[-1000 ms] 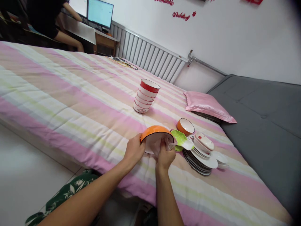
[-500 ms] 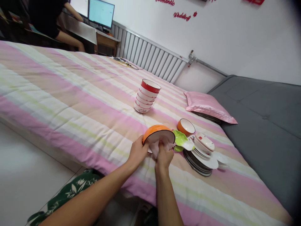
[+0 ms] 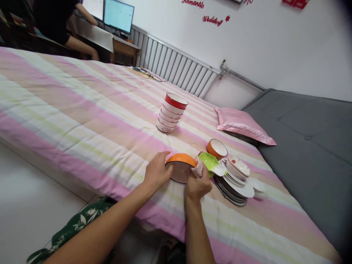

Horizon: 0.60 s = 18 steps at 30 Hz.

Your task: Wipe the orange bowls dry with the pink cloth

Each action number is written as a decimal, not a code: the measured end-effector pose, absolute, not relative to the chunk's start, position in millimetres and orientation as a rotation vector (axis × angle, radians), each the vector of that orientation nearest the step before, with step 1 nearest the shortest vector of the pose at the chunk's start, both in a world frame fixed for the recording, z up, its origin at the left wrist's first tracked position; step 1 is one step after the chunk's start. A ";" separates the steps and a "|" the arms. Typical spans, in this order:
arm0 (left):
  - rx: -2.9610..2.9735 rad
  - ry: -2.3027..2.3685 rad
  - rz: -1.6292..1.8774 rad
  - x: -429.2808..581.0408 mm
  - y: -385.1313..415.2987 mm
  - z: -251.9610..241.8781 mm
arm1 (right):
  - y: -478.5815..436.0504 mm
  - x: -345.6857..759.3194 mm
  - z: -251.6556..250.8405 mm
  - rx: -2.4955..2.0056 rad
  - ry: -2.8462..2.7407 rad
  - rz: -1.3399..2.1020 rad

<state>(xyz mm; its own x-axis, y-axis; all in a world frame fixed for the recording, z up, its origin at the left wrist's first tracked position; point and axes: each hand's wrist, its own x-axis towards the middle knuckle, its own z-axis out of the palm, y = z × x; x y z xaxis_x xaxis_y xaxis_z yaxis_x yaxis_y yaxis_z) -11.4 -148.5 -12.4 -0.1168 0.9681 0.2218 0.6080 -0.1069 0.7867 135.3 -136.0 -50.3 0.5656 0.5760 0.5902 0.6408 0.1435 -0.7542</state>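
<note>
An orange bowl (image 3: 181, 159) with a white inside and dark rim is tilted toward me above the bed's near edge. My left hand (image 3: 157, 171) grips its left side, thumb at the rim and fingers behind. In my right hand (image 3: 198, 185) is a pale pink cloth (image 3: 198, 168), pressed round the bowl's right rim. Close by on the right lies a green leaf-shaped dish (image 3: 208, 160) with a white spoon (image 3: 220, 169) on it. Behind that a second orange bowl (image 3: 217, 148) leans on its side.
Stacked plates (image 3: 233, 190) carry small white dishes (image 3: 238, 167) at right. A stack of red-and-white bowls (image 3: 172, 113) stands farther back. Beyond are a pink pillow (image 3: 244, 124), grey headboard (image 3: 305, 128), cables (image 3: 148, 74) and a metal railing (image 3: 176, 58). A person (image 3: 59, 25) sits at a desk with monitors.
My right hand and the cloth have moved from inside the bowl to its right rim. The bowl has come slightly lower and tipped further toward me.
</note>
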 end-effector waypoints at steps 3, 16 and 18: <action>1.922 1.648 1.212 -13.7 -150.0 -7.5 | -137.6 130.6 -50.2 -1.408 -1.245 -0.244; 2.250 1.198 1.101 -34.0 -147.4 0.3 | -150.5 114.0 -42.8 -0.982 -1.576 -0.516; 2.248 1.221 1.083 -33.5 -147.3 0.6 | -148.6 115.2 -44.9 -1.023 -1.549 -0.470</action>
